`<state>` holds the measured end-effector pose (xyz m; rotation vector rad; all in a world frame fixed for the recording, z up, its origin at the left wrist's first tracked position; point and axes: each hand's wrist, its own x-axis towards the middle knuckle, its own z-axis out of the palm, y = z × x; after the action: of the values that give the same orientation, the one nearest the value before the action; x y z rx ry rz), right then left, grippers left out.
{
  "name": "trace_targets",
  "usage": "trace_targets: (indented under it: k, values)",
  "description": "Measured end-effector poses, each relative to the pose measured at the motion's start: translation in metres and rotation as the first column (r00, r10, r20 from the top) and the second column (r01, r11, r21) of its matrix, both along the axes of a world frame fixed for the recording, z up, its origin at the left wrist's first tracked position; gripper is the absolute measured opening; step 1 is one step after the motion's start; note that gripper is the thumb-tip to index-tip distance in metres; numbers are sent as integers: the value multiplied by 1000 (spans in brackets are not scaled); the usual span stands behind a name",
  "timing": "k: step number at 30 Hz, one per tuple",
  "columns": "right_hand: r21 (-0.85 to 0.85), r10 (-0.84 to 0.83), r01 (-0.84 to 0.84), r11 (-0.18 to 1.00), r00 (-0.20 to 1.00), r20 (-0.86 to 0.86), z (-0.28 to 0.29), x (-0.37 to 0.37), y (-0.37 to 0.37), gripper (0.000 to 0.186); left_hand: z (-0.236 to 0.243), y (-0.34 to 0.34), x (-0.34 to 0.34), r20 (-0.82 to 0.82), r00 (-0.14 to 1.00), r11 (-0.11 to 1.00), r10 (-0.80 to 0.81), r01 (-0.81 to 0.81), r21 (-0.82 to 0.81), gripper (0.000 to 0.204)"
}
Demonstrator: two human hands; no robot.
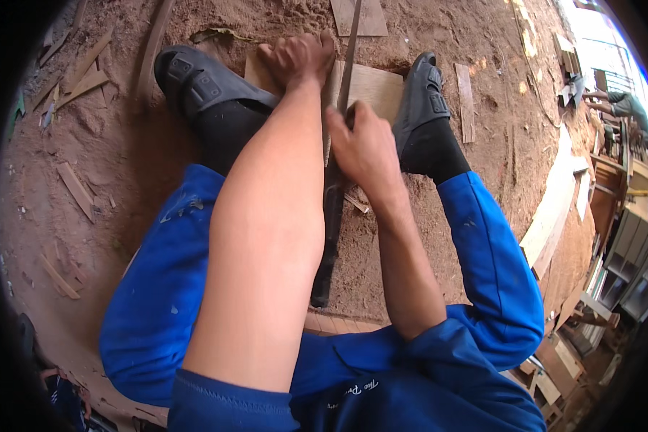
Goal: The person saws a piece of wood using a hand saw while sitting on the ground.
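A pale wooden board [371,90] lies on the ground between my two feet. My left hand [299,59] presses on its far left part with bent fingers, which seem to hook over the far edge. My right hand [367,147] is closed around a long, narrow, dark tool [331,216] that looks like a saw seen edge-on. It runs from the top of the view across the board and back towards my lap. Its exact kind and the fingers' inner side are hidden.
Black shoes [201,86] flank the board. Another flat wood piece [360,18] lies beyond it. Wood offcuts [83,90] scatter over the reddish dirt at left; long planks [554,201] and stacked timber lie at right. Another person [623,108] is at far right.
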<state>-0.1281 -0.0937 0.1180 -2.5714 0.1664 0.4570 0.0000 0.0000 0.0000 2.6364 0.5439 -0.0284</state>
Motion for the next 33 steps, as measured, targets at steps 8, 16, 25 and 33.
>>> trace_targets:
  k: [8,16,25,33]
  values:
    - [258,-187,192,947,981,-44,-3,-85,1,53,18,1,-17,105,994,998,7,-2,-55,63]
    - [344,-129,137,929,991,-45,-7,-116,-34,55,2,-2,-28,476,877,988,-58,120,-100,58]
    - [392,-267,336,857,938,-221,6,-181,-70,93,-11,6,-42,13,886,878,-464,458,139,47]
    - [234,-298,275,933,952,67,76,-184,-66,89,42,18,-40,-208,822,817,-530,561,134,52]
